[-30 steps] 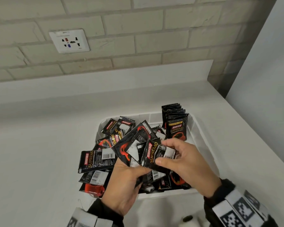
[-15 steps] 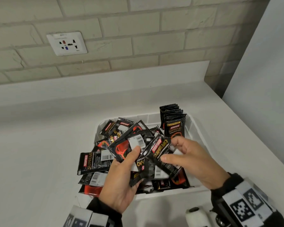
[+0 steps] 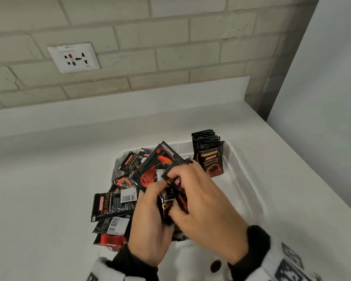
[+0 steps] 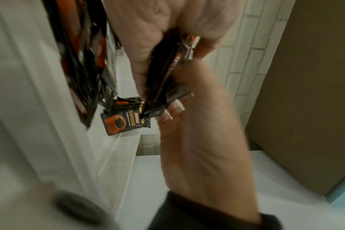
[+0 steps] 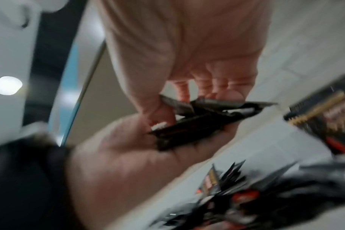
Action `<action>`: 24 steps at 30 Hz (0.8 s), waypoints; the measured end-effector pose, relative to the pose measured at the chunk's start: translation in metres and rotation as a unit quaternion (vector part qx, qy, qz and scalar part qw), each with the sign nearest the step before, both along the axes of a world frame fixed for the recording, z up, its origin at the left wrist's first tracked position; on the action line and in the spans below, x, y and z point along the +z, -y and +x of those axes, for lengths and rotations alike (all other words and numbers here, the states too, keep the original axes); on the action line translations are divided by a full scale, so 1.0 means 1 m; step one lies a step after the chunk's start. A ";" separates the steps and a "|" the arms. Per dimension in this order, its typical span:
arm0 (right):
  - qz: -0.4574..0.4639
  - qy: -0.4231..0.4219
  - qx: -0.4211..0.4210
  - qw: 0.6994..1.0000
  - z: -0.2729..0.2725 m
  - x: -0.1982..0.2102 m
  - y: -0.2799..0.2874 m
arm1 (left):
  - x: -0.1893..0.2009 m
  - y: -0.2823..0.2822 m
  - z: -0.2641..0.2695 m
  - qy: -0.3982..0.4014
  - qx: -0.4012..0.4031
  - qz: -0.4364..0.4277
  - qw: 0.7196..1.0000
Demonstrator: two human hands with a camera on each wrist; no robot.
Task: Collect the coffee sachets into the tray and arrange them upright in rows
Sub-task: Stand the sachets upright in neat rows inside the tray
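Observation:
Over the white tray [image 3: 248, 179] both hands hold one small bundle of black coffee sachets [image 3: 167, 207]. My left hand [image 3: 160, 191] grips the bundle from the left, thumb on top. From the right, my right hand [image 3: 176, 193] curls over it, fingertips on its top edge. The wrist views show the same bundle [image 4: 167, 74] [image 5: 197, 124] pinched between the two palms. A row of upright sachets [image 3: 210, 157] stands in the tray's far right corner. Loose sachets [image 3: 114, 203] lie heaped in the tray's left half and spill over its left rim.
The tray sits on a white counter [image 3: 49, 189] against a brick wall with a socket plate [image 3: 74, 57]. A tall white panel [image 3: 322, 98] bounds the counter on the right. The tray's right half shows bare floor [image 3: 231, 189] in front of the upright row.
The sachet in my right hand has been pressed onto those in my left. The fanned sachets are now one tight bundle, and my right hand has closed over it.

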State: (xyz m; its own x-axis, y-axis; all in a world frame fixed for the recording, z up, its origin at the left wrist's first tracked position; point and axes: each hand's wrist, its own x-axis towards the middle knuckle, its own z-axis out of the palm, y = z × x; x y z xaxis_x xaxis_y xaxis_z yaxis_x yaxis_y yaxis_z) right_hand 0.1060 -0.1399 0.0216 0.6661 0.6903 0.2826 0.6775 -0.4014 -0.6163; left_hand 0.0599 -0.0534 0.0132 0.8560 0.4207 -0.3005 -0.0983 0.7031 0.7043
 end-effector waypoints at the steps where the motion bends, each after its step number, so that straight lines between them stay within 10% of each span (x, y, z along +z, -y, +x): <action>1: 0.009 -0.055 0.019 0.998 -0.002 0.001 0.000 | 0.001 -0.002 -0.003 0.015 -0.007 -0.008 1.000; 9: 0.079 -0.316 0.095 0.941 0.015 0.004 0.011 | -0.008 -0.013 -0.005 0.007 -0.008 0.038 0.999; 16: 0.157 -0.260 -0.068 0.950 0.036 -0.002 0.024 | -0.007 -0.013 -0.003 0.009 -0.006 0.043 0.999; 24: 0.125 -0.363 -0.042 0.922 0.034 -0.014 0.018 | -0.012 -0.010 -0.001 0.019 -0.001 0.040 0.999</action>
State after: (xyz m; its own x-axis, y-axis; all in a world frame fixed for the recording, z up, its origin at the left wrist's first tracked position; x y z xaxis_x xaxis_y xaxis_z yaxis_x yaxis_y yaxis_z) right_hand 0.1403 -0.1582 0.0077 0.7908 0.6010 -0.1160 0.0220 -0.2172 -0.9759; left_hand 0.0585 -0.0434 0.0016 0.8665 0.4413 -0.2334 -0.1248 0.6442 0.7546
